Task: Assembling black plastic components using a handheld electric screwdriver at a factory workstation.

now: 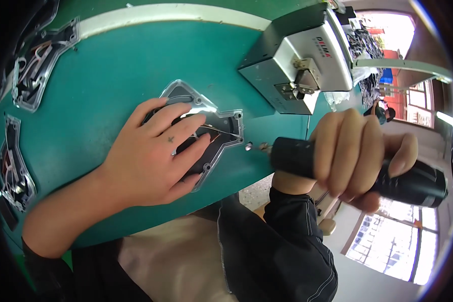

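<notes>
Grips a black cylindrical handheld power screwdriver (pixel 292 157) in the right hand (pixel 347 153), with fingers clenched around the barrel. Points its slim metal bit (pixel 261 147) leftward from that hand, just short of the casing beneath the other. Rests the left hand (pixel 153 146), unclenched with fingers spread, over that angular dark casing (pixel 225 133) with clear plastic rim and thin wires, on the green tabletop (pixel 136 60). Has a similar wired casing (pixel 16 166) well apart to the left of the left hand, and another such casing (pixel 44 65) farther out. Has, beyond the right hand, a silver-and-black metal box (pixel 287 65), then a heap of dark strands (pixel 367 68) and, distantly, another person (pixel 380 111).
</notes>
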A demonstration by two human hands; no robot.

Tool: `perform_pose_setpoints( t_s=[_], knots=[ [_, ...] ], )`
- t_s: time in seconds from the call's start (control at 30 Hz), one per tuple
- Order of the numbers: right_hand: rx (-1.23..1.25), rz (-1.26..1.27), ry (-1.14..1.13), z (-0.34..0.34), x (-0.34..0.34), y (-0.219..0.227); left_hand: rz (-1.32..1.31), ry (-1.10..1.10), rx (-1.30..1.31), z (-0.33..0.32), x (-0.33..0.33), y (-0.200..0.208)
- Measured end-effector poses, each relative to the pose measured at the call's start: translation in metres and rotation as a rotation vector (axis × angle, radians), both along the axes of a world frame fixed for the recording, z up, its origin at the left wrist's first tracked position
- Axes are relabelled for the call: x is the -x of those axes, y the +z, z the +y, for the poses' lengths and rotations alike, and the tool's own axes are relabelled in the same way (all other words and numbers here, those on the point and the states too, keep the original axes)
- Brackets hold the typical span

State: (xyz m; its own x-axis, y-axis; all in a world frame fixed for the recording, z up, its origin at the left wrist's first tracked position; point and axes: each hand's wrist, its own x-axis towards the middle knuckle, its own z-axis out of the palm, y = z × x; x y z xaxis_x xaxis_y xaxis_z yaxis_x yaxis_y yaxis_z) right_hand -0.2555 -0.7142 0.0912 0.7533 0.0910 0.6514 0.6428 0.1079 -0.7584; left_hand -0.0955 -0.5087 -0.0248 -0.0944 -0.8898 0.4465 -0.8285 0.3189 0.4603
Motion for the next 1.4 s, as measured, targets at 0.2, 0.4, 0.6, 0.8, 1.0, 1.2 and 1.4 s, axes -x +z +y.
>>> perform_pose_setpoints(
  t_s=[0.2, 0.4, 0.6, 0.8, 1.0, 1.2, 1.4],
  knots=[
    [0.063, 0.043, 0.094, 0.006, -0.011, -0.024, 0.022, -0.012, -0.009, -0.001, 0.004, -0.006],
    [0.089, 0.070, -0.001, 0.005, -0.014, -0.025, 0.044, 0.053, 0.040, -0.004, 0.011, -0.010],
    [0.127, 0.095, 0.011, 0.005, -0.020, -0.030, 0.042, 0.079, 0.067, -0.004, 0.013, -0.016],
    [0.162, 0.118, 0.034, -0.002, -0.019, -0.035, 0.056, 0.085, 0.091, -0.009, 0.018, -0.022],
    [0.175, 0.132, 0.070, -0.007, -0.019, -0.039, 0.075, 0.097, 0.085, -0.011, 0.022, -0.025],
    [0.188, 0.121, 0.047, -0.002, -0.019, -0.039, 0.059, 0.094, 0.081, -0.010, 0.020, -0.024],
    [0.196, 0.094, 0.050, 0.000, -0.023, -0.041, 0.072, 0.090, 0.083, -0.008, 0.019, -0.023]
  ],
)
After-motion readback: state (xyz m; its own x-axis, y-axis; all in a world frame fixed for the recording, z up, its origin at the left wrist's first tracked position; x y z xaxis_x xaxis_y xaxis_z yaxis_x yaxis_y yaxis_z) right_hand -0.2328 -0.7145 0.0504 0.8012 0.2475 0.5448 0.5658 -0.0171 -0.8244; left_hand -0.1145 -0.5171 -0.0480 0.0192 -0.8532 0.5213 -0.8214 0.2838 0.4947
